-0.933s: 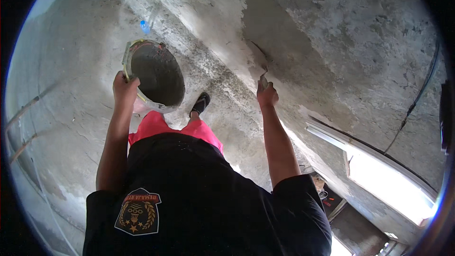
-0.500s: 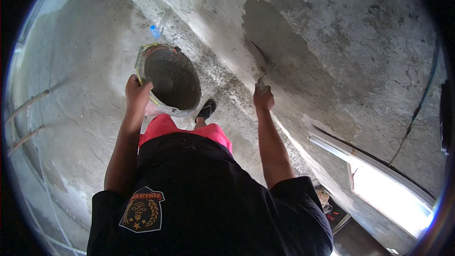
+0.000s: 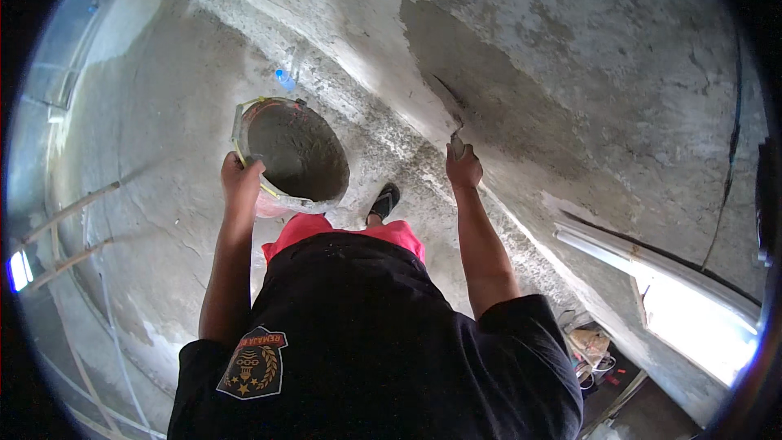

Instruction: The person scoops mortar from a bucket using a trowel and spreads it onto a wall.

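Observation:
My left hand [image 3: 242, 179] grips the rim and handle of a pale pink, cement-smeared bucket [image 3: 269, 205], which holds wet grey mortar [image 3: 293, 147]. The bucket hangs tilted in front of my thighs. My right hand [image 3: 463, 165] is closed round the handle of a trowel [image 3: 448, 96], whose blade lies against a darker damp patch on the grey wall [image 3: 619, 98], to the right of the bucket. My sandalled foot [image 3: 385, 200] shows below and between the two.
A blue-capped plastic bottle [image 3: 285, 79] lies beyond the bucket. Poles [image 3: 73, 212] stand at the far left. A tube lamp [image 3: 595, 240] runs along the wall above a bright opening [image 3: 692, 326], with a dark cable [image 3: 721, 195] nearby. Piled odds and ends [image 3: 589, 346] show at lower right.
The whole view has shifted. The bucket and my left hand appear further right and lower. My right hand still holds the trowel at the damp patch, with little movement against the wall.

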Demonstrator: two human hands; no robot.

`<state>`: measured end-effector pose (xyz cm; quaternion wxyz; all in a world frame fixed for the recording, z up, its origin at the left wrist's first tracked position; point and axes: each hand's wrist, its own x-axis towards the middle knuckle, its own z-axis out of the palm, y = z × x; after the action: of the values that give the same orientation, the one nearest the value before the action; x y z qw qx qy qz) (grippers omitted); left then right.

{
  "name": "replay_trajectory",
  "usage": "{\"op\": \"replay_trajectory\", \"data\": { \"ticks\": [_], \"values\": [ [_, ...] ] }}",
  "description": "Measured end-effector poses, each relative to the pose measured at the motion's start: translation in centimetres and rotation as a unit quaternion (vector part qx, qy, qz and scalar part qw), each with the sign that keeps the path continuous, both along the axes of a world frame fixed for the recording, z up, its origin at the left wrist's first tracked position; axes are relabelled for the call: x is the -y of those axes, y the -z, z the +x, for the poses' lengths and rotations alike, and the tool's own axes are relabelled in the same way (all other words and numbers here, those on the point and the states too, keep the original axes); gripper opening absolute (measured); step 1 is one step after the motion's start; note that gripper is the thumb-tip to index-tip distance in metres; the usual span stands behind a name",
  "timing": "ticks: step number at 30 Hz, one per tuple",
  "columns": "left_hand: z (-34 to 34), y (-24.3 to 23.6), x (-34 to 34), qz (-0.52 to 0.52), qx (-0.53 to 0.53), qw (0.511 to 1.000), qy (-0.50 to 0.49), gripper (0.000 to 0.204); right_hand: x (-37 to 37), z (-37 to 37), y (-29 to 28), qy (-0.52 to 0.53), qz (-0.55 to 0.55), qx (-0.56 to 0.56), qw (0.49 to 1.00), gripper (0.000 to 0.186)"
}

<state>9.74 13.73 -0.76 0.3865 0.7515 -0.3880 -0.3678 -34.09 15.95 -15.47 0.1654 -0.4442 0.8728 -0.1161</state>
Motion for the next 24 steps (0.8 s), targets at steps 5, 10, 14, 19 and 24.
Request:
{"op": "replay_trajectory", "data": {
  "ticks": [5,10,14,19,24],
  "values": [
    [-0.1,-0.7,-0.7,0.035,0.011,0.999,0.013,0.031,-6.7,-0.9,3.8,0.057,0.039,0.011,0.998,0.051],
    [0.6,-0.3,-1.2,0.019,-0.026,0.999,-0.006,0.025,-6.6,1.7,1.8,-0.001,0.027,0.024,0.999,0.050],
    [-0.8,-1.8,0.1,0.033,-0.021,0.999,0.020,0.025,-0.6,0.9,2.9,-0.066,-0.048,0.020,0.996,0.049],
    [-1.2,-2.6,0.7,0.066,-0.025,0.997,0.041,0.029,-0.2,-1.6,3.0,0.053,-0.026,0.078,0.995,0.053],
    [1.3,0.5,0.1,0.030,-0.049,0.998,0.003,0.034,-7.0,-1.8,3.5,0.053,0.104,0.072,0.991,0.064]
  ]
}}
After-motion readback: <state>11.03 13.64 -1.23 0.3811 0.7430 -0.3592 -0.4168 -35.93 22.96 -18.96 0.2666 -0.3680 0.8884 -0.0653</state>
